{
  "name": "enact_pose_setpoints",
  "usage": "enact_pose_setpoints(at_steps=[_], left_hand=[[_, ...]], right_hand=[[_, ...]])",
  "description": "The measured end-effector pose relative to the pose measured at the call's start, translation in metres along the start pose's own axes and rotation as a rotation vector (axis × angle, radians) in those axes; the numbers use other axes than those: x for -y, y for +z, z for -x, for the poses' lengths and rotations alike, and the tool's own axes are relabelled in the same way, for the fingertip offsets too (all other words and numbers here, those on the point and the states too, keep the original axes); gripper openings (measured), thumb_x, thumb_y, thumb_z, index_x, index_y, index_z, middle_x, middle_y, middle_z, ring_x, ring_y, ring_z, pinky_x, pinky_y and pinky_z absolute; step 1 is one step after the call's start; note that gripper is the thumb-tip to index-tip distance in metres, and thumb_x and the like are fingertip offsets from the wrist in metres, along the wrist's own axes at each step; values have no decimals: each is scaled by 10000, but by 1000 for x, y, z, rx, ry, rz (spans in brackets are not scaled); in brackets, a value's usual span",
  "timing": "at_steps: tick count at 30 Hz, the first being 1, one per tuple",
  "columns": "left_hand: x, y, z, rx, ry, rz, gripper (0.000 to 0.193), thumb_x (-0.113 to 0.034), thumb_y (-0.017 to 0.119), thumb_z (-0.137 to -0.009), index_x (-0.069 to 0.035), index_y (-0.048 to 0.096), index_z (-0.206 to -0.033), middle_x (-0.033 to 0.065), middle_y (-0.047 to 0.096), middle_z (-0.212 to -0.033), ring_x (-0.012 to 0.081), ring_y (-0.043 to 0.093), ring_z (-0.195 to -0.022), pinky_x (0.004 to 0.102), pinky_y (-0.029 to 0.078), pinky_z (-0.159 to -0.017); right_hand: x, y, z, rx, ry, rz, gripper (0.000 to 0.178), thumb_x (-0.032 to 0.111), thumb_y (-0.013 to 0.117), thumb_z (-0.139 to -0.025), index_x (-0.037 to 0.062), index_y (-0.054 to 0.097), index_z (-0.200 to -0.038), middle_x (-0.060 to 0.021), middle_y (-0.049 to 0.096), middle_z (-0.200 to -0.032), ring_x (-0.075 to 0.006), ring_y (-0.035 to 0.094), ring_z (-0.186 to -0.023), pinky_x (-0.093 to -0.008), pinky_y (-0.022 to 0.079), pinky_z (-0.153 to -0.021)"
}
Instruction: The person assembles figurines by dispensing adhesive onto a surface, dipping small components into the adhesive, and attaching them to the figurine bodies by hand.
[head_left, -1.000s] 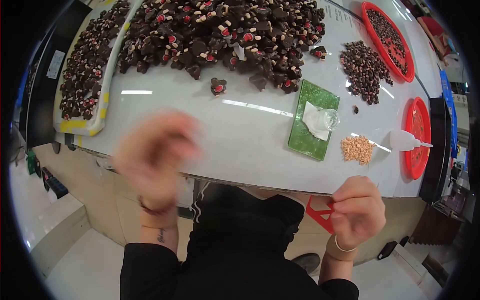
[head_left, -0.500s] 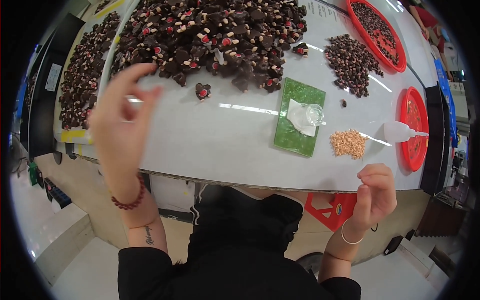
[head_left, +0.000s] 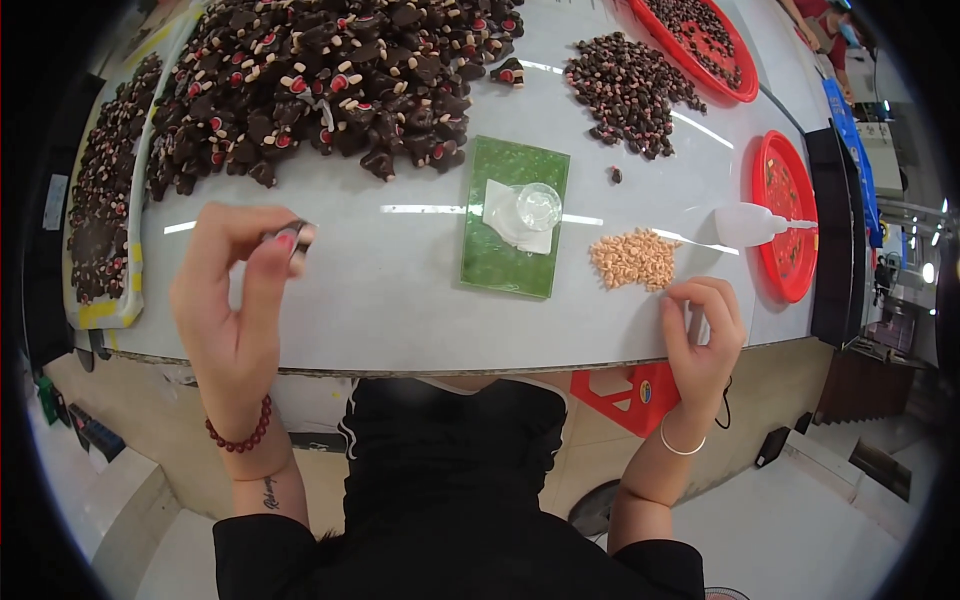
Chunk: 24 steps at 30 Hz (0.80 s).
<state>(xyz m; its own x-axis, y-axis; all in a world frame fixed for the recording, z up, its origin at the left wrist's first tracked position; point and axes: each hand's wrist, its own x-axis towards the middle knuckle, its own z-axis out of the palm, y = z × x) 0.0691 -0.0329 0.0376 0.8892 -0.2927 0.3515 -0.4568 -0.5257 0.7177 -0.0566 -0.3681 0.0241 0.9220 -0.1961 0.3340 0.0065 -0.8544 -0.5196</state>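
Brown lump [head_left: 300,240] in its pinching fingers, the left hand [head_left: 230,300] hovered; the right hand [head_left: 707,335] curled beside tan bits [head_left: 632,258], pinch unclear.

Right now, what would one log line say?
left hand: pinching dark piece | right hand: beside beige pile | green board: clear cup, white sheet on top
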Motion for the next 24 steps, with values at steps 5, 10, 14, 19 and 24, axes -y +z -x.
enact_pose_setpoints(at_steps=[5,10,14,19,24], left_hand=[[-35,11,22,82,-187,895,329,-294,602,-898,-11,436,-913,206,606,-781,167,569,-611,227,455,-558],[-30,27,31,160,-191,1096,323,-132,785,-711,7,543,-874,189,627,-807,188,620,-668,265,496,-607],[-24,30,38,208,-176,1110,330,-112,794,-694,2,552,-885,166,627,-805,163,600,-651,243,458,-599],[-17,33,39,210,-137,1136,332,-98,800,-681,-5,562,-892,129,620,-801,130,551,-627,241,415,-585],[-14,35,41,207,-166,1183,320,-90,793,-692,-5,559,-892,116,609,-798,125,540,-629,239,414,-594]], right_hand=[[0,8,-3,-10,-49,52,152,-55,667,-670,3,626,-803,-83,573,-808,-211,552,-716,-290,440,-598],[3,8,-1,-17,-62,110,155,-47,684,-660,7,639,-799,-81,571,-800,-207,551,-715,-296,443,-598],[8,11,-3,-8,-76,109,164,-44,686,-654,7,643,-804,-82,572,-798,-209,553,-715,-297,445,-601],[12,13,-3,8,-85,120,178,-37,686,-644,4,639,-811,-87,578,-806,-212,559,-719,-298,450,-609],[15,13,-3,5,-60,102,138,-43,661,-682,-13,612,-808,-84,575,-805,-183,560,-719,-277,444,-647]])
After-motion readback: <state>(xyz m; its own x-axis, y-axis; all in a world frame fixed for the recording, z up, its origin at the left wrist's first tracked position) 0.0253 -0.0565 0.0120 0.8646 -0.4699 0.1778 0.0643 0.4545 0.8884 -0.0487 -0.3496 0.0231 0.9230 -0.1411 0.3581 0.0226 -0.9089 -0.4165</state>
